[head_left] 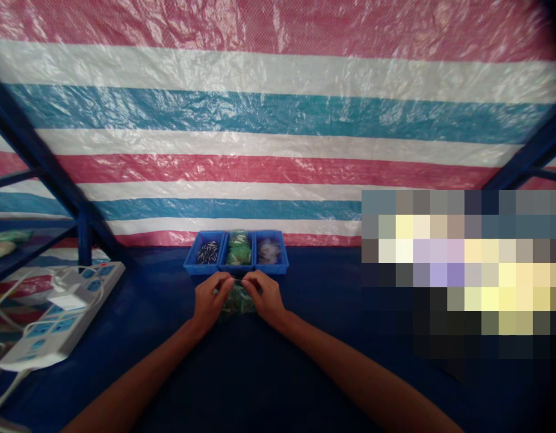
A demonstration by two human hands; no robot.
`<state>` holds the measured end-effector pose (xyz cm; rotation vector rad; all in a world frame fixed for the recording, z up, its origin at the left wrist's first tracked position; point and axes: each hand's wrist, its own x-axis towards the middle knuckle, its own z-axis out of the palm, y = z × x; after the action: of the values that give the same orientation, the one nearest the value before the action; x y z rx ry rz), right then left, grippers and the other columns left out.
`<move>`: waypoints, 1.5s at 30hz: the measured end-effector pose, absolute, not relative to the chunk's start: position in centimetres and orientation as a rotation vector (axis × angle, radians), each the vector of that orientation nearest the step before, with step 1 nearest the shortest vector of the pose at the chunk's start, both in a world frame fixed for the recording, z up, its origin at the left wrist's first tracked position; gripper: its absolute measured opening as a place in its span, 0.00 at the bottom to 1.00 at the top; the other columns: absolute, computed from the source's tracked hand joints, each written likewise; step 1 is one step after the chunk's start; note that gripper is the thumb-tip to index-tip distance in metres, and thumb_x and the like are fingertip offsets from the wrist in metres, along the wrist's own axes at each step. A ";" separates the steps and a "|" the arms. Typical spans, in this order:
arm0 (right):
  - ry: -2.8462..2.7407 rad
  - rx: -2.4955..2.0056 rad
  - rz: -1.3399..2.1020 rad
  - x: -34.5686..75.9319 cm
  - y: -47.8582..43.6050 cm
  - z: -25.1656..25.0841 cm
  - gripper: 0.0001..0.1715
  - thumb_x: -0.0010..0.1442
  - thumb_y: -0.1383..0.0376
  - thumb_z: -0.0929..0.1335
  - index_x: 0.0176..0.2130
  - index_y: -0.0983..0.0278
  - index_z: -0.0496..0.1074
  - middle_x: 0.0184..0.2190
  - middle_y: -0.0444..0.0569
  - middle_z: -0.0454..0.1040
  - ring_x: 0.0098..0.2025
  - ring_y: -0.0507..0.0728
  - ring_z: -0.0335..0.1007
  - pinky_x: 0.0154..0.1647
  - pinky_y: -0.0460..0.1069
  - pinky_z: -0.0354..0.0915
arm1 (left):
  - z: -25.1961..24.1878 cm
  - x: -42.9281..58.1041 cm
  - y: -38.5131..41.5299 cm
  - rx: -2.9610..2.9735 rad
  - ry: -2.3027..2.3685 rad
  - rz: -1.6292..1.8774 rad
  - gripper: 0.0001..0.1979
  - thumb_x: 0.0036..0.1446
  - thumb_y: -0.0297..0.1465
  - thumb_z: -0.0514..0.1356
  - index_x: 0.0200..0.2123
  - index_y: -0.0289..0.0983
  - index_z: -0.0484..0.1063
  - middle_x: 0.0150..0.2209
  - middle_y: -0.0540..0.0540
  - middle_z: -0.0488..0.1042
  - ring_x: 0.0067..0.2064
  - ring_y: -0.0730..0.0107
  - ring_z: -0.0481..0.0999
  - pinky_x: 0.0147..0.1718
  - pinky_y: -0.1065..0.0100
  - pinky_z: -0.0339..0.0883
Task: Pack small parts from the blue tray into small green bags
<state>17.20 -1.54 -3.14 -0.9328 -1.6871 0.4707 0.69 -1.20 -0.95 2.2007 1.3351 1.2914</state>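
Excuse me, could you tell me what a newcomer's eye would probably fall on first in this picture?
The large red, white and blue striped woven plastic tarpaulin fills the upper view. Below it, at centre, sit three side-by-side blue plastic bins, and just in front the left hand and right hand pinch a small green-filled plastic bag. A long white plastic power strip lies off to the left.

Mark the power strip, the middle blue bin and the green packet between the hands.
Power strip (56, 328), head view, on its top face.
Middle blue bin (236, 270), head view, on its front wall.
Green packet (237, 300), head view, on its middle.
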 end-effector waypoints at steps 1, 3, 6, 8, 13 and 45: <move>-1.683 -0.931 0.469 17.2 -1.5 -3.1 0.11 0.63 0.63 0.62 0.33 0.63 0.71 0.28 0.45 0.70 0.29 0.51 0.66 0.32 0.46 0.61 | -0.9 0.7 -1.2 2.207 1.327 1.298 0.11 0.59 0.36 0.55 0.31 0.36 0.71 0.24 0.52 0.71 0.25 0.74 0.70 0.29 0.72 0.63; -1.686 -0.928 0.467 17.2 -1.5 -3.1 0.12 0.63 0.63 0.61 0.33 0.63 0.71 0.29 0.46 0.71 0.30 0.52 0.66 0.34 0.46 0.62 | -0.9 0.8 -1.2 2.223 1.302 1.319 0.10 0.59 0.36 0.55 0.34 0.36 0.72 0.28 0.50 0.74 0.27 0.74 0.71 0.30 0.72 0.65; -1.693 -0.924 0.467 17.3 -1.5 -3.1 0.12 0.64 0.63 0.61 0.34 0.64 0.71 0.29 0.47 0.72 0.31 0.52 0.67 0.35 0.46 0.62 | -0.9 0.8 -1.2 2.256 1.241 1.371 0.10 0.58 0.35 0.57 0.37 0.37 0.74 0.33 0.47 0.76 0.31 0.71 0.74 0.34 0.70 0.67; -1.690 -0.925 0.463 17.4 -1.5 -3.1 0.13 0.64 0.63 0.61 0.33 0.64 0.71 0.29 0.47 0.72 0.31 0.52 0.67 0.35 0.46 0.62 | -0.9 0.8 -1.3 2.270 1.198 1.380 0.09 0.58 0.34 0.57 0.38 0.37 0.74 0.35 0.46 0.77 0.33 0.70 0.75 0.36 0.69 0.68; -1.678 -0.931 0.461 17.4 -1.5 -3.1 0.14 0.64 0.62 0.60 0.34 0.64 0.71 0.29 0.47 0.72 0.32 0.53 0.68 0.36 0.46 0.63 | -0.8 0.7 -1.5 2.214 1.159 1.337 0.10 0.58 0.34 0.57 0.40 0.37 0.75 0.37 0.45 0.77 0.33 0.69 0.76 0.36 0.68 0.70; -1.606 -0.969 0.550 17.4 -1.7 -3.0 0.15 0.66 0.64 0.58 0.44 0.65 0.70 0.36 0.50 0.73 0.39 0.55 0.70 0.36 0.46 0.65 | -1.2 0.9 -0.8 2.266 1.232 1.256 0.16 0.63 0.33 0.50 0.50 0.38 0.70 0.43 0.45 0.75 0.43 0.68 0.74 0.45 0.68 0.65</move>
<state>17.43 -1.67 -2.95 -0.9690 -1.6061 0.5499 0.86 -0.85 -1.16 2.2658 1.2321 1.2556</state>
